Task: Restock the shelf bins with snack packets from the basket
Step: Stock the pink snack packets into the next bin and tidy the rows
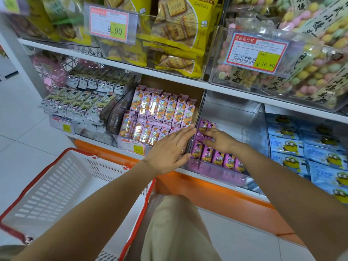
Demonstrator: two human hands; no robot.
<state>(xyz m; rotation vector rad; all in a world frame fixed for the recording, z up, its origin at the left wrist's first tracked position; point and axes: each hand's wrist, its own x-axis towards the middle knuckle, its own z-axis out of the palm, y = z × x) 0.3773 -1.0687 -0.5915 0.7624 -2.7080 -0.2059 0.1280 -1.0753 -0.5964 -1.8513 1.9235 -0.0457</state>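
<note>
The left hand (169, 149) lies flat with straight fingers against the left side of the clear bin (212, 171). Just right of it, the right hand (221, 140) bends its fingers onto the purple packets (218, 158) in that bin; I cannot tell whether it grips one. The basket (56, 183) sits below the left forearm.

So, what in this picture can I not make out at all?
Head view only:
- Whether the right hand grips a small purple snack packet or only touches it: its curled fingers cover the contact.
- The near end of the white plastic basket with red rim: hidden by the left forearm and a knee.
- The small print on the white price label under the pink packets: too small.
- The green bags at top left: blurred.
</note>
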